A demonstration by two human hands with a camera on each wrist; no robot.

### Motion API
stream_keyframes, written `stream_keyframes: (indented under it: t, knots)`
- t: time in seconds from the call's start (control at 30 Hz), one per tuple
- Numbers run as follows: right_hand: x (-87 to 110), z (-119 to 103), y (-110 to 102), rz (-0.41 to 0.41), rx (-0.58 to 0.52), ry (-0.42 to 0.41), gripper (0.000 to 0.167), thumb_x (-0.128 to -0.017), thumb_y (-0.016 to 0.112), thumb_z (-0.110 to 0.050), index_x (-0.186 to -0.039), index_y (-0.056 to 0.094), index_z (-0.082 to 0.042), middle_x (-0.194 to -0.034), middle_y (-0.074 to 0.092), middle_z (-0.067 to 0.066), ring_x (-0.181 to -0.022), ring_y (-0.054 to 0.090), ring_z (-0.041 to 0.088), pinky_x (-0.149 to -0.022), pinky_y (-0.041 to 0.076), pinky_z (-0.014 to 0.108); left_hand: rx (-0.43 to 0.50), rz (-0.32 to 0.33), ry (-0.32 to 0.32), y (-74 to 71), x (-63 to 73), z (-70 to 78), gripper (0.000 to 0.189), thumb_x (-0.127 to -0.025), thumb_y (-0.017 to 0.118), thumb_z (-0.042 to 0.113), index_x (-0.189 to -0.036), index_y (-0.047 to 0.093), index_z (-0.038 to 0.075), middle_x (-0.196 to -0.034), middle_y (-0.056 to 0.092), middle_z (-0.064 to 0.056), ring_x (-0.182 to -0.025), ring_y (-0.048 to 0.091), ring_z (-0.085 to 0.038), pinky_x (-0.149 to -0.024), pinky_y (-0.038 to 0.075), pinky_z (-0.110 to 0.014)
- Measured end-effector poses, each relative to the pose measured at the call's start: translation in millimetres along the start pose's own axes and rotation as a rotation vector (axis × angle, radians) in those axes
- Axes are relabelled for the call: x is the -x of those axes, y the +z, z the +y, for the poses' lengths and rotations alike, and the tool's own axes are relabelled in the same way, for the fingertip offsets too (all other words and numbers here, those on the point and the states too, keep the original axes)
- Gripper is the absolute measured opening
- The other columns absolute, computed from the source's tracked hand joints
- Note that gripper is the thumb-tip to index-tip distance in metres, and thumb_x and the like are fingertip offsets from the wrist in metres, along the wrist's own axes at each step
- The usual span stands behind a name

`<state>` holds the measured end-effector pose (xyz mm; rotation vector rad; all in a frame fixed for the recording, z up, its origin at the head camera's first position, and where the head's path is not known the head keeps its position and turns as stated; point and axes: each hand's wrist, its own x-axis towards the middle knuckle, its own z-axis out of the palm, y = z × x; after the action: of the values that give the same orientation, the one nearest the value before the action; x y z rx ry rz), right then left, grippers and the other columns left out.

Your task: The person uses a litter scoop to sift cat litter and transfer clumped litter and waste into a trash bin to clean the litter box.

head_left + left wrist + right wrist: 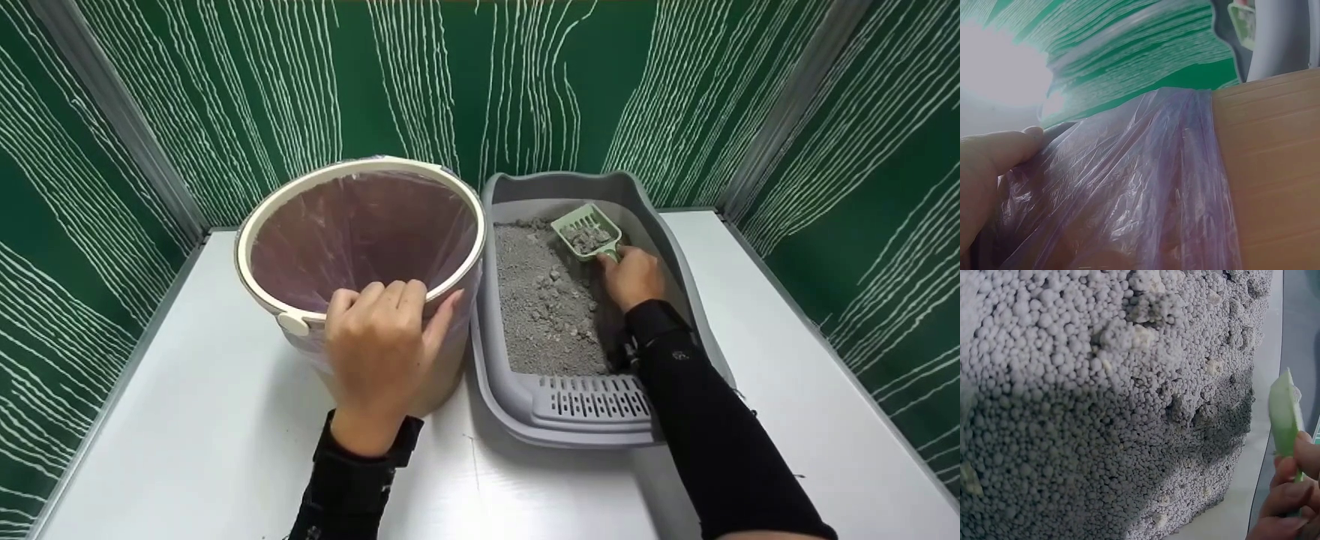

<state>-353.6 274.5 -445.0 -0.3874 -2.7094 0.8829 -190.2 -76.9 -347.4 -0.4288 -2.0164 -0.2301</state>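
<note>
My left hand (382,337) grips the near rim of a round trash bin (251,247), fingers curled over the cream ring. A thin purple plastic bag (1151,185) lines the bin and hangs over its outside in the left wrist view. Over the grey litter box (491,330), my right hand (634,277) holds a green litter scoop (611,225) by its handle. Grey clumps (586,238) lie in the slotted scoop. Below it, grey granular cat litter (544,315) with several lumps spreads across the box. The right wrist view shows the scoop edge-on, above the litter's far side.
Bin and litter box stand side by side, close together, on a white table (202,420). A slotted step (596,397) forms the box's near end. Green walls (517,90) with pale wavy lines enclose the back and both sides.
</note>
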Motion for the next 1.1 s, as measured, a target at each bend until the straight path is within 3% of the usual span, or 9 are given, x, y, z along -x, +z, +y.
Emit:
stream_keyframes:
  t: [0.17, 0.47, 0.7, 0.97, 1.1]
  knots:
    - [-2.0, -1.2, -0.4, -0.047, 0.022, 0.035, 0.048, -0.111, 0.057, -0.035, -0.140, 0.066, 0.002, -0.142, 0.062, 0.030, -0.130, 0.060, 0.048, -0.106, 0.047, 0.060, -0.004, 0.002, -0.001, 0.6, 0.2, 0.0, 0.049, -0.099, 0.075, 0.045, -0.071, 0.059, 0.009, -0.061, 0.053, -0.004, -0.057, 0.052, -0.026, -0.062, 0.041, -0.043]
    - [-1.7, -2.8, -1.1, -0.057, 0.030, 0.072, 0.047, -0.112, 0.051, -0.040, -0.103, 0.072, 0.002, -0.126, 0.068, 0.033, -0.115, 0.067, 0.050, -0.092, 0.050, 0.062, -0.010, -0.009, 0.001, 1.0, 0.3, 0.0, 0.049, -0.099, 0.075, 0.045, -0.071, 0.058, 0.009, -0.062, 0.053, -0.004, -0.057, 0.053, -0.026, -0.063, 0.042, -0.043]
    - [0.2, -3.6, -3.8, -0.063, 0.034, 0.084, 0.046, -0.112, 0.052, -0.040, -0.129, 0.074, -0.002, -0.138, 0.065, 0.029, -0.123, 0.064, 0.048, -0.099, 0.050, 0.061, -0.012, 0.001, 0.007, 0.6, -0.4, 0.3, 0.048, -0.099, 0.075, 0.045, -0.071, 0.059, 0.009, -0.063, 0.055, -0.004, -0.058, 0.053, -0.026, -0.062, 0.042, -0.043]
    - [2.5, -0.7, -3.5, -0.044, 0.032, 0.040, 0.047, -0.110, 0.060, -0.035, -0.144, 0.065, -0.003, -0.146, 0.061, 0.026, -0.131, 0.059, 0.048, -0.106, 0.047, 0.062, 0.000, 0.013, 0.010, 1.0, -1.2, 0.3, 0.046, -0.098, 0.078, 0.043, -0.072, 0.060, 0.008, -0.064, 0.057, -0.004, -0.059, 0.054, -0.026, -0.063, 0.041, -0.043]
    - [2.8, -0.9, -2.0, 0.000, 0.009, 0.012, 0.050, -0.106, 0.068, -0.031, -0.145, 0.064, 0.000, -0.143, 0.063, 0.024, -0.132, 0.060, 0.046, -0.108, 0.047, 0.058, 0.004, 0.005, 0.002, 0.6, -0.5, 0.0, 0.047, -0.099, 0.076, 0.044, -0.073, 0.061, 0.008, -0.064, 0.057, -0.004, -0.059, 0.055, -0.026, -0.063, 0.042, -0.043]
